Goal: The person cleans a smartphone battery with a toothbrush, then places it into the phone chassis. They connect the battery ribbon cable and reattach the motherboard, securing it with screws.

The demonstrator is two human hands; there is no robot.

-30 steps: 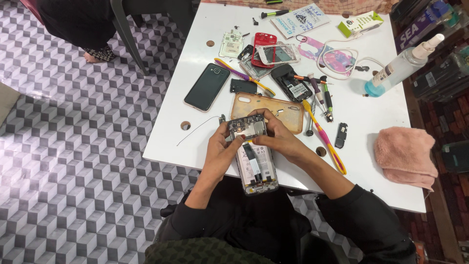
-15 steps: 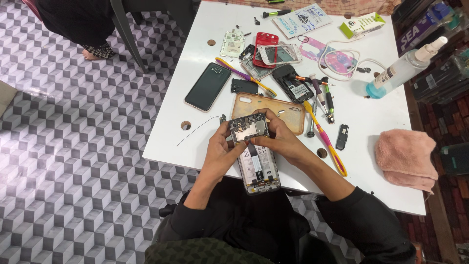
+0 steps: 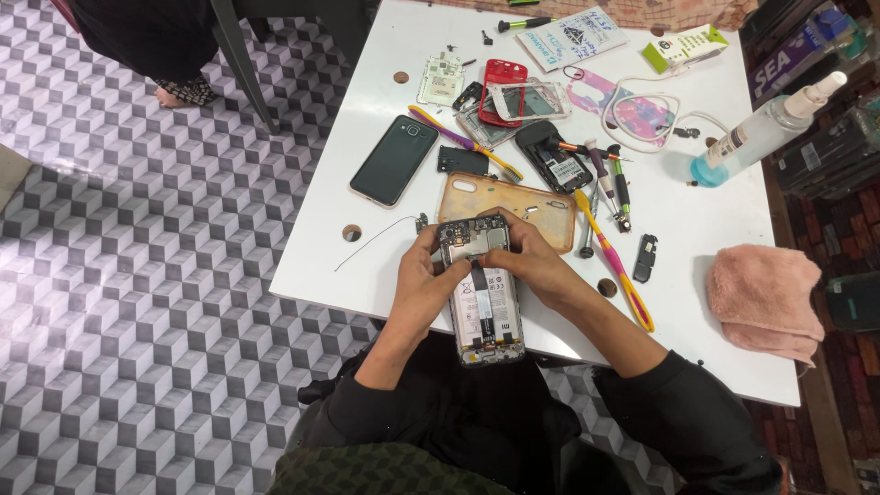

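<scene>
An opened phone (image 3: pixel 484 302) with its back removed lies over the near edge of the white table (image 3: pixel 321 247), battery and circuit board exposed. My left hand (image 3: pixel 423 289) grips its left side, thumb near the top. My right hand (image 3: pixel 536 266) holds the right side, with fingers curled over the upper board area. Just behind the phone lies a tan translucent back cover (image 3: pixel 513 206).
A black phone (image 3: pixel 394 172) lies face up at the left. Phone parts, a red frame (image 3: pixel 502 87), screwdrivers (image 3: pixel 614 183), a yellow-pink tool (image 3: pixel 623 275), a spray bottle (image 3: pixel 765 133), cables and a pink cloth (image 3: pixel 765 298) crowd the table. A chair leg and a person's foot (image 3: pixel 183 90) stand on the patterned floor.
Both hands and the opened phone stay in almost the same place; the fingers shifted slightly over the phone's upper part.
</scene>
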